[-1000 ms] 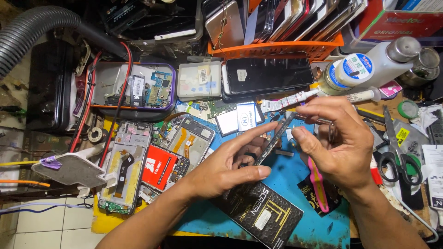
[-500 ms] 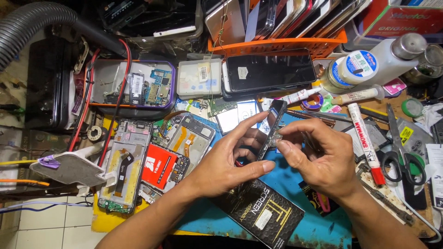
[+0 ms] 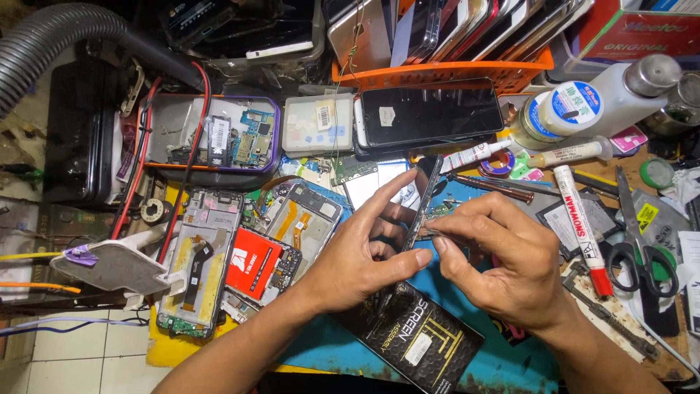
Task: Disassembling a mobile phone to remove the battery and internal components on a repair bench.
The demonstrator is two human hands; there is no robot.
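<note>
My left hand [image 3: 364,252] grips a thin dark phone screen [image 3: 421,195] held on edge above the blue mat [image 3: 503,365], thumb on its near side and fingers behind it. My right hand [image 3: 510,255] is pinched at the screen's right edge, where a thin metal tool tip [image 3: 432,233] shows between finger and thumb; what it does there is hidden. Below the hands lies a black flat box with gold print [image 3: 423,335].
Opened phone frames [image 3: 200,263] and a red battery [image 3: 254,264] lie at left. A black phone [image 3: 430,111] sits behind, an orange basket of phones [image 3: 437,73] above it. White bottle [image 3: 598,98], red marker [image 3: 580,226] and scissors [image 3: 642,241] lie at right. A grey hose [image 3: 51,36] crosses top left.
The screen has been tipped more upright and raised slightly. My right hand slid left and down to its edge, uncovering the marker and tubes behind it.
</note>
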